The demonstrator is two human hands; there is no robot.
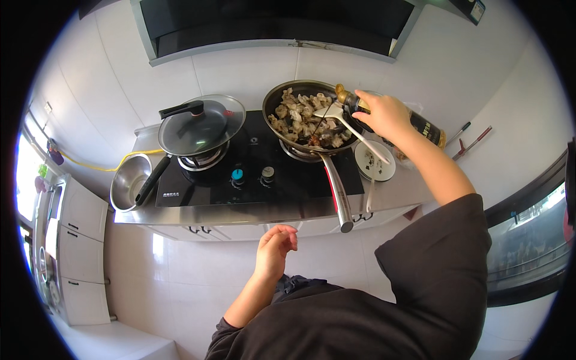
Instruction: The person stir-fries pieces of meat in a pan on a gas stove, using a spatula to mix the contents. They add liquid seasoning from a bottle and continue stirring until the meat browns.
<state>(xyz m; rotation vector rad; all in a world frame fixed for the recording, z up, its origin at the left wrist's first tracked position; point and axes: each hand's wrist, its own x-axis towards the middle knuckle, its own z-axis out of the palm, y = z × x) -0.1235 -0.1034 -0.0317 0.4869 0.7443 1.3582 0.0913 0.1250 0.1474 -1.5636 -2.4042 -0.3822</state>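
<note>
My right hand (387,114) grips a dark sauce bottle (352,101) with a gold flip cap, tipped over the right edge of a frying pan (265,110). A thin dark stream runs from its mouth onto pieces of cooked meat (294,112), where a brown patch shows near the front. A white spatula (355,128) rests in the pan, its handle leaning over the rim. The pan stands on the right burner, its metal handle (337,193) pointing towards me. My left hand (275,252) hangs before the counter edge with fingers curled and nothing visible in it.
A glass-lidded pan (202,126) stands on the left burner, beside a steel bowl (130,177) and yellow hose (94,167). Right of the black gas hob (292,180) are a stained white plate (387,171) and a thin utensil (371,198). A range hood (270,22) overhangs the back.
</note>
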